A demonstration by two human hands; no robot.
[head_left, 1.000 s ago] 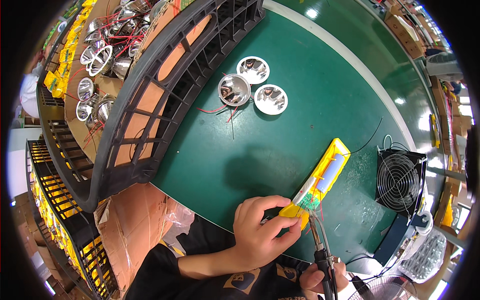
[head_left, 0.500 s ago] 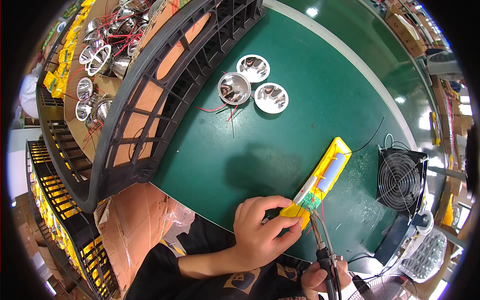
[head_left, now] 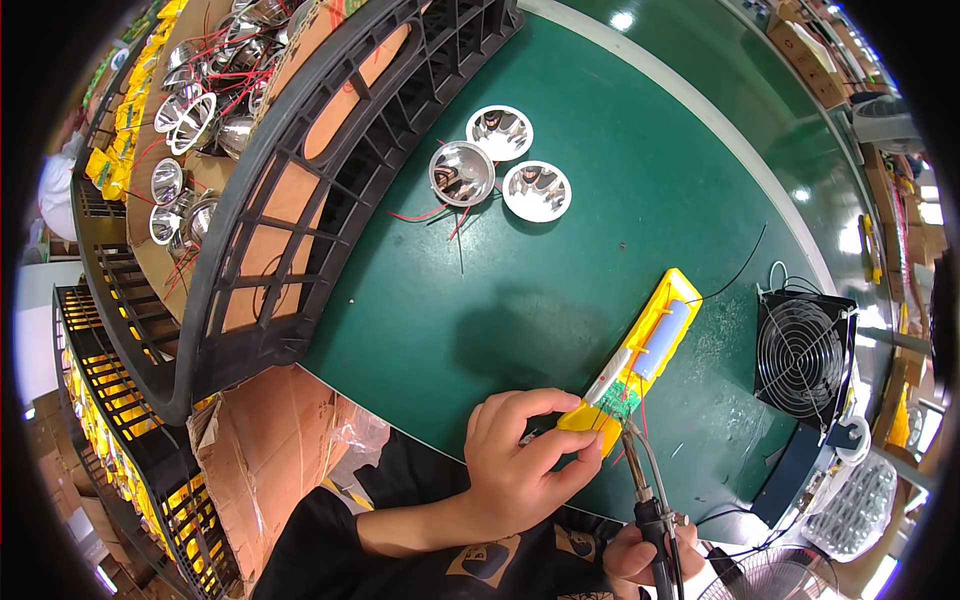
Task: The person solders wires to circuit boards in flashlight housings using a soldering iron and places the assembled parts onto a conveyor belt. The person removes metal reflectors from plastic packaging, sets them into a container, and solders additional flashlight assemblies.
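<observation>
My left hand [head_left: 525, 450] is closed on the near end of a yellow plastic housing [head_left: 668, 290], thumb and forefinger at its edges. In the housing lie a blue cylindrical battery [head_left: 661, 340], a small green circuit board [head_left: 619, 401] and a whitish strip [head_left: 608, 376]. Thin red and black wires run from it. My right hand [head_left: 640, 553], low in the picture, grips the dark handle of a soldering iron [head_left: 650, 515] with a thin metal tube alongside. The iron's tip is at the board's near end; whether it touches cannot be made out.
Three silvery reflector cups [head_left: 462, 174] with wires sit farther up the green table [head_left: 400, 320]. A black crate [head_left: 270, 240] on the left holds more cups on cardboard. To the right stands a black fan [head_left: 798, 350], near a blue-grey device [head_left: 790, 475].
The cups and the housing appear slightly farther left and up in the picture. Both hands keep their hold, and the iron's tip stays by the board.
</observation>
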